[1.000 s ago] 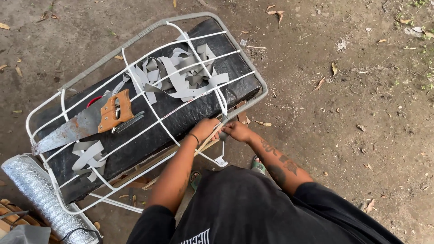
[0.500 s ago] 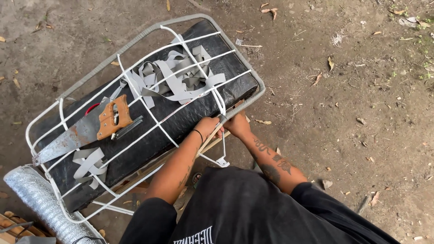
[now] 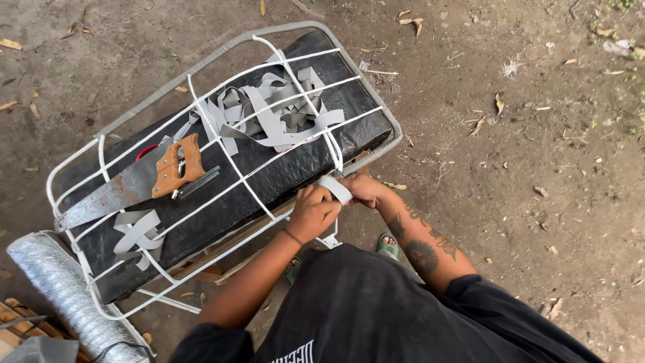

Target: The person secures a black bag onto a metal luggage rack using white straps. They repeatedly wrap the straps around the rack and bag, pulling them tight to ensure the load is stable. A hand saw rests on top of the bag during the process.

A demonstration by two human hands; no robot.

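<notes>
A white wire frame (image 3: 235,44) lies over a black cushion (image 3: 269,171) on the dirt. At the frame's near rail my left hand (image 3: 312,214) and my right hand (image 3: 363,190) both pinch a grey strap (image 3: 336,189) that wraps the rail. A tangle of grey strap offcuts (image 3: 279,117) lies on the cushion's far end. A hand saw with a wooden handle (image 3: 176,167) rests on the cushion to the left, and a few more strap pieces (image 3: 134,232) lie below it.
A silver foil-wrapped duct (image 3: 67,296) lies at the lower left beside wooden slats (image 3: 17,323). Dry leaves and twigs are scattered over the bare dirt (image 3: 537,168). My sandalled foot (image 3: 386,247) shows below the frame.
Both hands have stayed at the near rail and shifted slightly; the grey strap now shows stretched between them. The view has moved a little.
</notes>
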